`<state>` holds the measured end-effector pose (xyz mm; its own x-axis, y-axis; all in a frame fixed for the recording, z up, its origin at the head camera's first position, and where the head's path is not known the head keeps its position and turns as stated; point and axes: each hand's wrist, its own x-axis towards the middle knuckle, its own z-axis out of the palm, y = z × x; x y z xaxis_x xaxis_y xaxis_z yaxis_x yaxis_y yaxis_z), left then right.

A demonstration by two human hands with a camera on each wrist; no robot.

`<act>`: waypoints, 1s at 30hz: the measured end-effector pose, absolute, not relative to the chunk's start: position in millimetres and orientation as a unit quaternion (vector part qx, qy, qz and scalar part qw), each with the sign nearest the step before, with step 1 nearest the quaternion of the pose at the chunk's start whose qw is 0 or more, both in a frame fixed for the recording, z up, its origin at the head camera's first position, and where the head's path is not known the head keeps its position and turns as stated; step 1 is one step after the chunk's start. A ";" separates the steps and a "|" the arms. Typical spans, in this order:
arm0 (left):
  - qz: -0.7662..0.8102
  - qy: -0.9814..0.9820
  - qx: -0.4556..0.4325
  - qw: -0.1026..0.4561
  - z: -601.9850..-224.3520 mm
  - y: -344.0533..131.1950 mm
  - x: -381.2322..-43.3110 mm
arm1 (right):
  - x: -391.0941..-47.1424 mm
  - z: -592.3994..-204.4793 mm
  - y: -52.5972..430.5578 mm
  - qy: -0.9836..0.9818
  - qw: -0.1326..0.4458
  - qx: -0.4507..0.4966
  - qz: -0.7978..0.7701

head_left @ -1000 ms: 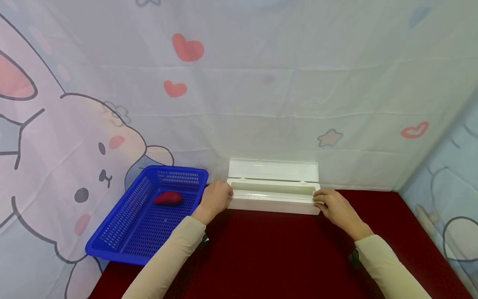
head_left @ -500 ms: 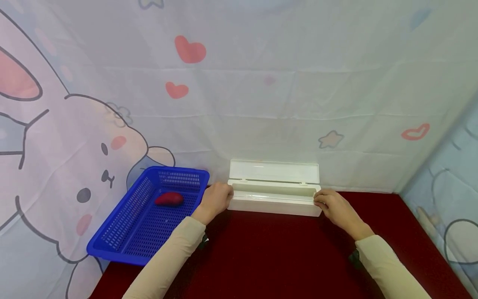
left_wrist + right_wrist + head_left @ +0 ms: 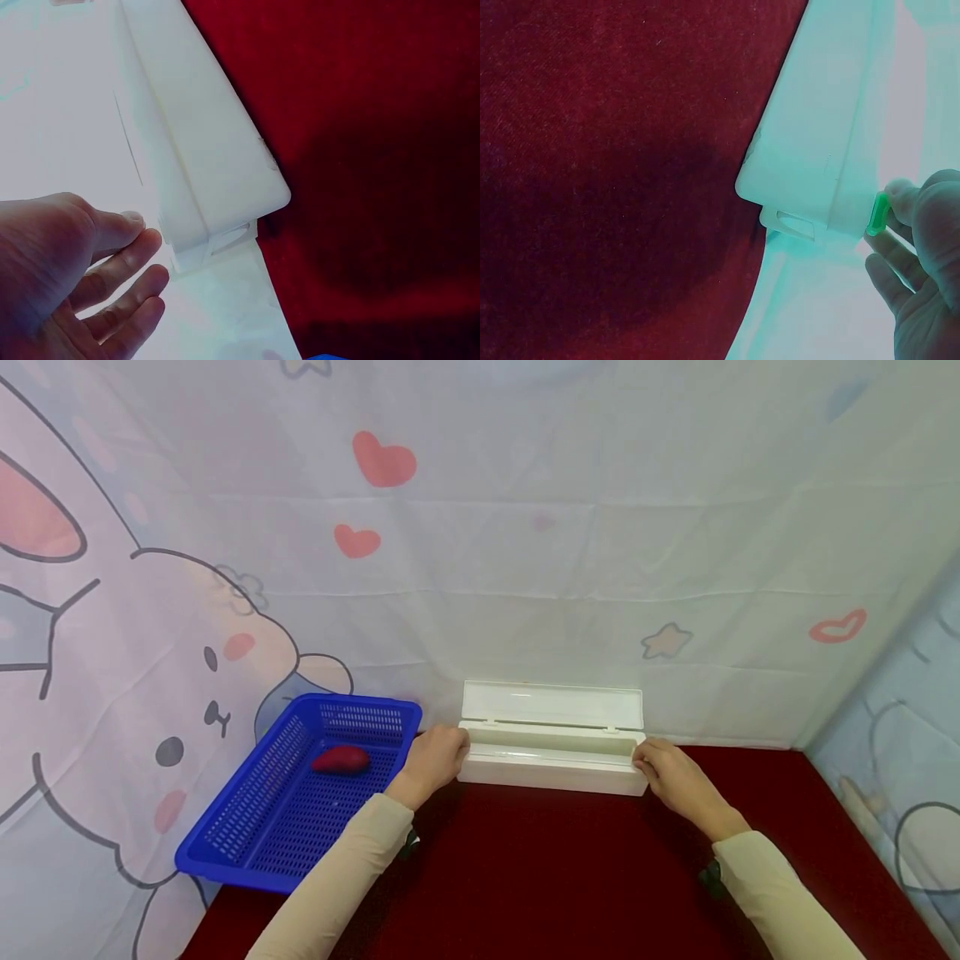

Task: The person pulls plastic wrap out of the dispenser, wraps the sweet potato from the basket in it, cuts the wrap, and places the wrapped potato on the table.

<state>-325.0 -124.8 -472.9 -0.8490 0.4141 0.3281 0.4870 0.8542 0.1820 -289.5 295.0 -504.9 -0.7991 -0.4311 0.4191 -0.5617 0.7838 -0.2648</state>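
A long white lidded box (image 3: 551, 774) lies on the red tabletop against the backdrop, its lid (image 3: 552, 704) raised at the back. Its long hollow faces up. My left hand (image 3: 432, 758) is at the box's left end, thumb and index finger pinching at the end wall, as the left wrist view shows. At the opposite end, my right hand (image 3: 678, 781) pinches a small green piece (image 3: 878, 214) at the box's rim between thumb and index finger. In the head view the fingers hide that green piece.
A blue perforated plastic basket (image 3: 225, 858) stands to the left, close to my left forearm. Inside it lies a red, elongated object (image 3: 341, 760) tapering to one side. Behind the box hangs a printed cloth backdrop (image 3: 525, 610); another cloth panel closes the right side.
The thumb and fingers of my right hand have drawn together at the box's right end, and the green piece is now covered in the head view. My left hand stays in place.
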 end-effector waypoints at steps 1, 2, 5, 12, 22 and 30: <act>-0.128 -0.953 -0.236 0.140 -472.4 -124.5 -325.1 | -289.7 -505.3 295.1 -0.929 0.171 0.265 0.192; -0.127 -0.953 -0.236 0.140 -471.8 -124.3 -325.2 | -289.9 -505.8 295.3 -0.930 0.171 0.262 0.194; -0.125 -0.953 -0.237 0.141 -471.0 -124.1 -325.5 | -290.8 -507.5 295.5 -0.929 0.174 0.258 0.199; -0.126 -0.952 -0.238 0.148 -471.4 -124.3 -326.0 | -291.9 -510.1 294.5 -0.928 0.179 0.257 0.203; -0.131 -0.952 -0.235 0.147 -471.7 -124.1 -329.8 | -292.0 -509.2 294.7 -0.929 0.180 0.250 0.204; -0.132 -0.950 -0.237 0.155 -465.2 -123.8 -330.2 | -291.4 -501.1 295.4 -0.934 0.171 0.232 0.212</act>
<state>-330.2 -123.8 -465.2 -0.8397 0.4099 0.3561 0.4913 0.8529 0.1767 -291.4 295.4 -501.1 -0.8341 -0.3603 0.4177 -0.5054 0.8027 -0.3168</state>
